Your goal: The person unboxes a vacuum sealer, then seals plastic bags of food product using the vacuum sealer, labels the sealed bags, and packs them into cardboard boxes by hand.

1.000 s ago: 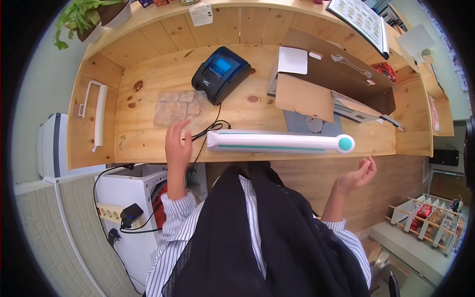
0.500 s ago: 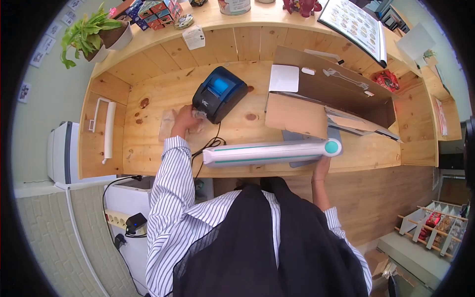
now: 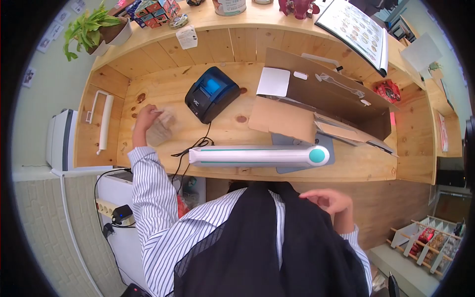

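Note:
My left hand (image 3: 147, 118) is closed on the edge of a crumpled clear plastic bag (image 3: 162, 129) at the left of the wooden counter. To its right stands a black receipt printer (image 3: 210, 96) with a blue cover, its cable running down toward the counter edge. A long white device with green stripes (image 3: 257, 156) and a round green end lies along the front edge. Below that edge, my right hand (image 3: 332, 201) is off the counter near the black garment, holding nothing visible, its fingers loosely apart.
An opened cardboard box (image 3: 341, 94) takes up the right of the counter, with a grey flat thing (image 3: 324, 148) partly under the white device. The raised shelf behind carries a potted plant (image 3: 94, 29), a tin (image 3: 229, 7) and a menu folder (image 3: 356, 32).
My left hand has moved left, away from the printer, with the plastic bag. My right hand has left the white device's round end and drawn back toward my body.

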A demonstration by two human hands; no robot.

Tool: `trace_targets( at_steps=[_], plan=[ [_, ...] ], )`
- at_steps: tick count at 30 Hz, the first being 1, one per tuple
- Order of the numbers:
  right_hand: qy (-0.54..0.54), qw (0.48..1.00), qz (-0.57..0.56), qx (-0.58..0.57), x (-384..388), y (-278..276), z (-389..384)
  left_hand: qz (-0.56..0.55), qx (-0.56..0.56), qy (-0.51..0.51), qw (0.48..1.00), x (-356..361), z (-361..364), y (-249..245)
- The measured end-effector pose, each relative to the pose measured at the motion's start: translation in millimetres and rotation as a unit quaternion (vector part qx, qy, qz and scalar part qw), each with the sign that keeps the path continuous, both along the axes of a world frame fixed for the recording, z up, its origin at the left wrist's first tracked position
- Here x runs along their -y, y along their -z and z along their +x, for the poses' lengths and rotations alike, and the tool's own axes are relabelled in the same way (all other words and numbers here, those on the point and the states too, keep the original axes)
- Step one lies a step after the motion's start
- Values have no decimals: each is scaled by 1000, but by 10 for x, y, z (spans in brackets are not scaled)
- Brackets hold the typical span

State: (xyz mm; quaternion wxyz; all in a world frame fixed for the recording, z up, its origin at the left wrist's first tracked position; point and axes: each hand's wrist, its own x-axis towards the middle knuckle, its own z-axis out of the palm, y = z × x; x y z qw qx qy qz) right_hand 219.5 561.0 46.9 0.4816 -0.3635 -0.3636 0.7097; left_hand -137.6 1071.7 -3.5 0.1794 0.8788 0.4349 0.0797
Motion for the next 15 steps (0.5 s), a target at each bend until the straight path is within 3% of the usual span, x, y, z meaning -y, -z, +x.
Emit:
trace_targets(
  at_steps=[1,3,5,6,7,10,11,13,15],
  plan=[
    [-107,994,7,32,-124,-1,59,-1,21,-49,999,38,-77,-141],
    [-136,985,69,75,-553,-150,67,2,46,-105,993,139,-175,-360],
    [-164,970,151,92,-896,-199,-129,-65,295,-175,937,262,-270,-541],
    [-167,968,175,69,-1054,-156,-273,-56,300,-182,935,318,-302,-619],
    [-197,968,152,-9,-1151,-119,-481,-56,370,-216,902,382,-310,-695],
    [-345,934,86,28,-1262,272,-1048,9,518,-230,824,762,-75,-1091],
    [-365,909,94,177,-1269,430,-1105,61,589,-208,779,926,24,-1218],
    [-361,801,190,438,-1306,373,-1108,72,590,-201,779,1170,27,-1345],
    [-191,827,163,502,-1432,116,-1096,79,598,-187,776,1504,102,-1444]
  ],
)
